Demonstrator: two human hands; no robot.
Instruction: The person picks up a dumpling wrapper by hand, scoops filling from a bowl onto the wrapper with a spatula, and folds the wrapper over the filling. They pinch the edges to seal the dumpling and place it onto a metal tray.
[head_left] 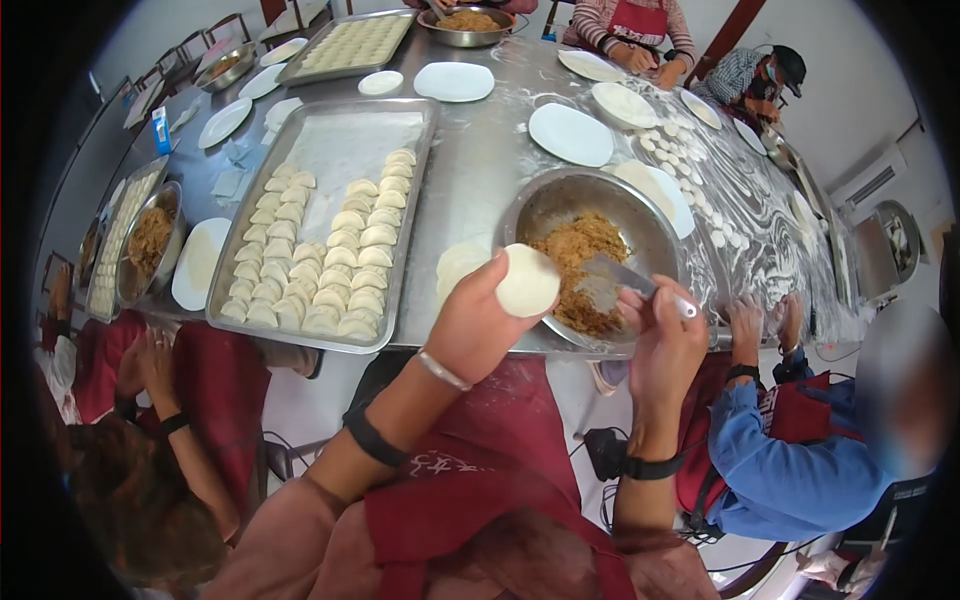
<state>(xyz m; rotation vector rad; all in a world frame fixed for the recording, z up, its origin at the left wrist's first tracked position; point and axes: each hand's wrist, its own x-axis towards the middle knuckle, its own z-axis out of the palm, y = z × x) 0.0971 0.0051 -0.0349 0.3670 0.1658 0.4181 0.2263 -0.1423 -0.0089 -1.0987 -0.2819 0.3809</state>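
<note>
My left hand (478, 325) is closed on a round dumpling wrapper (528, 281), which lies flat and bare over the near left rim of a steel bowl (655, 225). Brown minced filling (580, 250) fills the bottom of that bowl. In my right hand (668, 335) is a small spatula (625, 272) with a metal blade and a pale handle; its blade touches the filling. More wrappers (457, 268) lie on the table left of the bowl, partly behind my left hand. Left of them, a large metal tray (412, 290) carries rows of folded dumplings (340, 255).
White plates (571, 134) stand around the steel table (470, 150). Small dough pieces (690, 180) lie on floured metal at right, near a co-worker's hands (765, 320). Another filling bowl (172, 250) stands at left beside a second person. Others work across the table.
</note>
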